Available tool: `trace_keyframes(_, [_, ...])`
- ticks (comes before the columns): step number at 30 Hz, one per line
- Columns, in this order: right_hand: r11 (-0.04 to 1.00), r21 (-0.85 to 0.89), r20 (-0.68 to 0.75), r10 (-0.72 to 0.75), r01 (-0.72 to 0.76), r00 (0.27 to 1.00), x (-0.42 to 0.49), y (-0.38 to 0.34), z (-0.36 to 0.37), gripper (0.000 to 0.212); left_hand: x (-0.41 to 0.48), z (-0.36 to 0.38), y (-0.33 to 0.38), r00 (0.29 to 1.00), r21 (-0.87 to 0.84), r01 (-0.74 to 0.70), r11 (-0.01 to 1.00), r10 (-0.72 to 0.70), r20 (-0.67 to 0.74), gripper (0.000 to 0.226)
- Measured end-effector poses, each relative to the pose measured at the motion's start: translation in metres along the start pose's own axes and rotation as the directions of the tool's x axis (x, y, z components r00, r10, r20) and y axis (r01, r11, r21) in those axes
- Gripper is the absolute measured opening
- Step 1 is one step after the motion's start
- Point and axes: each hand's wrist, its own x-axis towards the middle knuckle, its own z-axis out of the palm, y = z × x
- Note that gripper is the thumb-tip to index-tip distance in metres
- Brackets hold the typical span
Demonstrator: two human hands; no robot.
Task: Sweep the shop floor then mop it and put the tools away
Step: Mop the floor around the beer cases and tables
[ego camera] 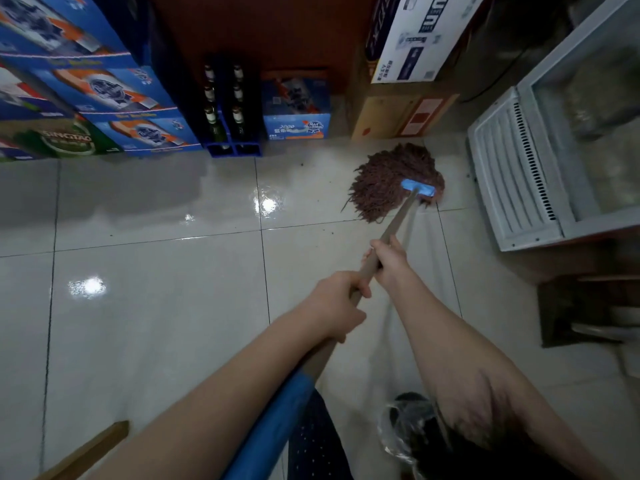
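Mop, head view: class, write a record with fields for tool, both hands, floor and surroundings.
tool: mop, brown string head on the floor beside the white cooler
left hand: grips the handle, nearer the body
right hand: grips the handle, nearer the mop head
floor: glossy pale tiles, dark specks near the mop
surroundings: bottle crates, stacked blue boxes

Mop head [388, 181] on floor [156, 271], between crates [232, 147] (left) and cooler [519, 188].
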Motion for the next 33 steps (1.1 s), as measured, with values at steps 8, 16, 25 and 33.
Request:
trace_keyframes(8, [0.999, -0.003, 0.005, 0.040, -0.040, 0.999, -0.026, 0.042, 0.007, 0.078, -0.033, 0.005, -0.046, 0.998, 0.046, -0.053, 0.998, 0.053, -0.015, 0.024])
trace_keyframes(16, [0.996, -0.002, 0.017, 0.094, -0.094, 0.995, -0.115, 0.141, 0.005, 0.074, -0.135, 0.028, -0.130, 0.999, 0.006, -0.045, 0.999, 0.045, -0.026, 0.012])
trace_keyframes(25, [0.987, 0.023, 0.016, 0.158, -0.158, 0.987, -0.238, 0.285, 0.000, 0.071, -0.269, 0.049, -0.248, 1.000, 0.185, -0.017, 0.983, 0.017, 0.000, 0.030])
trace_keyframes(33, [0.986, 0.025, -0.085, 0.166, -0.164, 0.983, -0.294, 0.350, -0.047, 0.070, -0.318, 0.092, -0.291, 0.995, 0.213, -0.078, 0.974, 0.062, 0.084, 0.033])
